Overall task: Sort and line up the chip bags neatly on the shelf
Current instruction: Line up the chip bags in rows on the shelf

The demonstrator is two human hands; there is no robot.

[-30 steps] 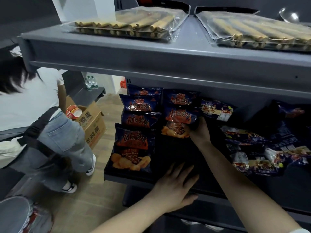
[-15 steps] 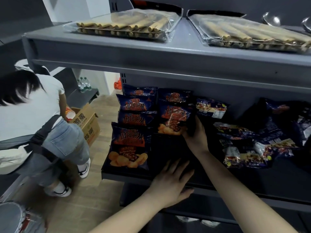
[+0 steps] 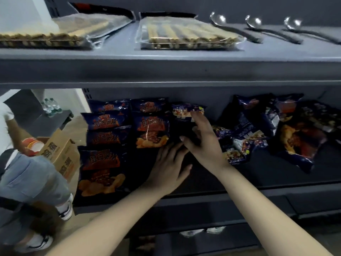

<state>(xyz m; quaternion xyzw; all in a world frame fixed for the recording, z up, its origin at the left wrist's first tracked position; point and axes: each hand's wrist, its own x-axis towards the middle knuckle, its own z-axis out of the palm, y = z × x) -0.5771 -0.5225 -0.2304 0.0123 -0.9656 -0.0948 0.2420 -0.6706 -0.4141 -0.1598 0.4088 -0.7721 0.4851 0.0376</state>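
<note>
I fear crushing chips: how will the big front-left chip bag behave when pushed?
The chip bag looks puffed, so it is probably light and soft, its contents fragile. Its glossy film likely slides easily on the shelf.

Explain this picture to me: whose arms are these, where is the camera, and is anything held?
No machine here: a person works with bare hands, filmed by a camera on their head, looking forward and down. On the dark lower shelf, dark blue chip bags with orange print lie in two columns at left; a jumbled pile of dark bags lies at right. The left hand rests flat on the shelf. The right hand reaches, fingers spread, toward a small dark snack bag at the back. Neither holds anything. Above lie clear packs of wafer rolls and shiny metal ladles.
</note>
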